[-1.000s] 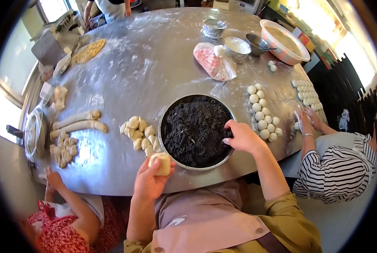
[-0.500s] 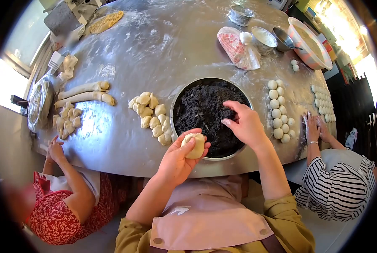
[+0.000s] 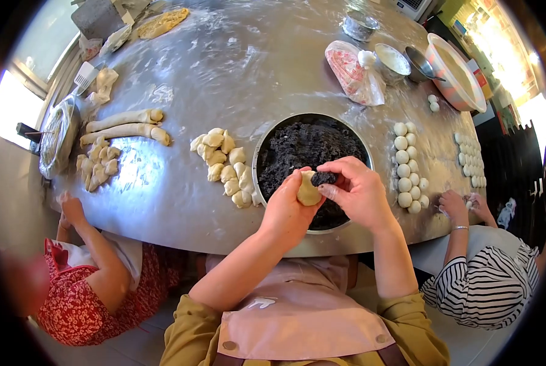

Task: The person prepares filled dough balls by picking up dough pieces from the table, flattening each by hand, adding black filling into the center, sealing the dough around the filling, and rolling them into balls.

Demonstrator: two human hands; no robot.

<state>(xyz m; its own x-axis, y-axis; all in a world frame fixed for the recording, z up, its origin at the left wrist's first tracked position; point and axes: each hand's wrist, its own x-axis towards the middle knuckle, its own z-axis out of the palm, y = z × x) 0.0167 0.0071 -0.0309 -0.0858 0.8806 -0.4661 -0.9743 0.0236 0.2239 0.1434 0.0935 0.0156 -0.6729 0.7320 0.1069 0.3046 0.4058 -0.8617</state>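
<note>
My left hand [image 3: 287, 210] is closed round a flattened piece of pale dough [image 3: 309, 189], held above the near part of a round metal bowl [image 3: 260, 194]. Dark, crumbly filling [image 3: 303, 146] lies in that bowl. Between the thumb and fingers of my right hand [image 3: 361, 192] is a small dark lump of filling [image 3: 323, 178], right beside the dough. Left of the bowl sits a cluster of torn dough pieces [image 3: 224, 161]. To its right stand rows of round white dough balls [image 3: 402, 157].
A co-worker's hands [image 3: 71, 210] are at the left edge; another's hands [image 3: 459, 204] work at the right. Dough rolls [image 3: 129, 130] and more pieces lie left. At the back right are a knotted plastic bag [image 3: 352, 72], metal bowls [image 3: 392, 61] and a large basin [image 3: 455, 70].
My right hand has lifted a lump of filling from the bowl and brought it to the dough. My left hand has moved slightly right and up. The right co-worker's hands have drawn apart.
</note>
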